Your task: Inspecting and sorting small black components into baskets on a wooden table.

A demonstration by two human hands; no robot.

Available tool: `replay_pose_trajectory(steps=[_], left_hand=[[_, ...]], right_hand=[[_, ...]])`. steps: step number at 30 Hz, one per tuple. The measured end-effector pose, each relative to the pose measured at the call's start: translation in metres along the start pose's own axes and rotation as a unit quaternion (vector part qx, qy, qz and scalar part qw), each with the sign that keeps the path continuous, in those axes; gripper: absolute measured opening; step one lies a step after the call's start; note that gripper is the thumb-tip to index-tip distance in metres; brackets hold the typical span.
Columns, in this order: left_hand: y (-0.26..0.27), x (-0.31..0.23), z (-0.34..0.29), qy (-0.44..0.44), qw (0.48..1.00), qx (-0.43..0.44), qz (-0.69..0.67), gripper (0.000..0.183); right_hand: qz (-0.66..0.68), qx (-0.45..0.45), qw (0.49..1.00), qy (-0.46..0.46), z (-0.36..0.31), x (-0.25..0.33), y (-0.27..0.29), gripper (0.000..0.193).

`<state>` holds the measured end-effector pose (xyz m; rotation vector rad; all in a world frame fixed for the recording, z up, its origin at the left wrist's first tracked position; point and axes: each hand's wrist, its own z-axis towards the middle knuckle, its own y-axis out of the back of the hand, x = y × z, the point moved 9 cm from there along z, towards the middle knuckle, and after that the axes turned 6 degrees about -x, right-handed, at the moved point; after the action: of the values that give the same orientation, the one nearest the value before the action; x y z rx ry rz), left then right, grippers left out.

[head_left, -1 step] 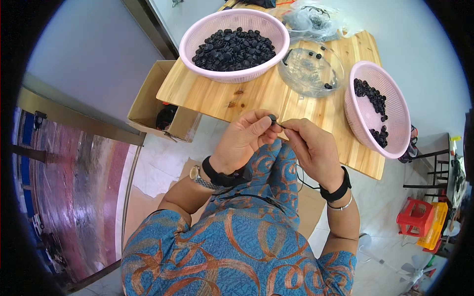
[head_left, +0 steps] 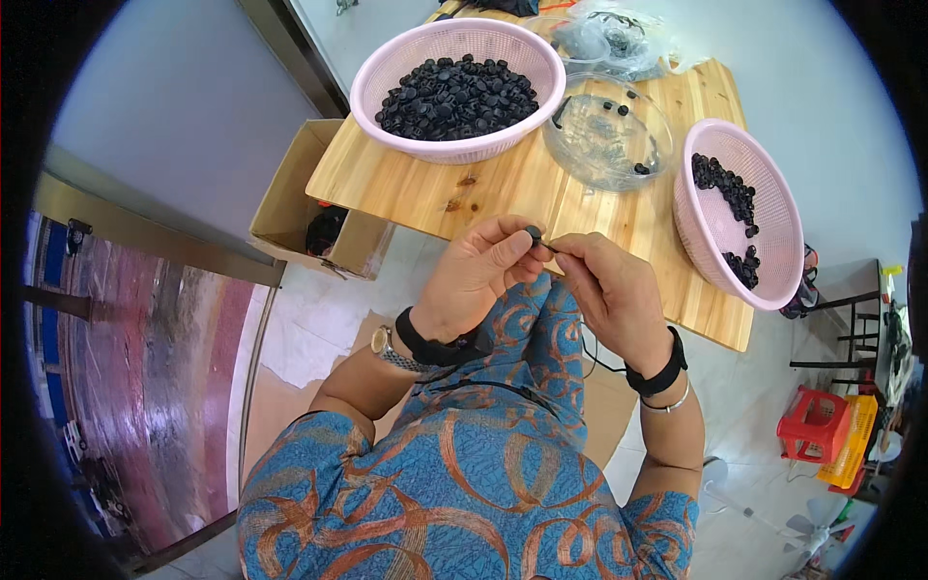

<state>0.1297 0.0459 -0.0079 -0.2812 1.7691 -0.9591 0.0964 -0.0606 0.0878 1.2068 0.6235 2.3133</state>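
Above my lap, at the table's front edge, my left hand (head_left: pixel 471 275) is closed on a small round black cap-like piece (head_left: pixel 533 233), pinched between thumb and fingers. My right hand (head_left: pixel 612 294) meets it from the right, its thumb and forefinger pressed on a thin dark thing (head_left: pixel 550 247) that touches or nearly touches the piece. What this thin thing is, I cannot make out. Beyond my left hand, a large pink basket (head_left: pixel 365 97) holds a heap of similar black pieces (head_left: pixel 459 97). A second pink basket (head_left: pixel 710 237) to the right contains fewer small black parts (head_left: pixel 725 184).
On the wooden table (head_left: pixel 387 184), a clear round plastic tray (head_left: pixel 594 164) with a few black bits lies between the baskets. Clear plastic bags (head_left: pixel 619 43) sit behind it. An open cardboard box (head_left: pixel 290 193) stands left of the table. A red stool (head_left: pixel 814 425) is at the far right.
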Motion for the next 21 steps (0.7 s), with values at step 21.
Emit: replay_pose_trajectory(steps=[21], left_hand=[[-0.006, -0.018, -0.004, -0.141, 0.988, -0.022, 0.063, 0.023]], right_hand=[[0.125, -0.09, 0.982, -0.113, -0.016, -0.007, -0.007, 0.01]])
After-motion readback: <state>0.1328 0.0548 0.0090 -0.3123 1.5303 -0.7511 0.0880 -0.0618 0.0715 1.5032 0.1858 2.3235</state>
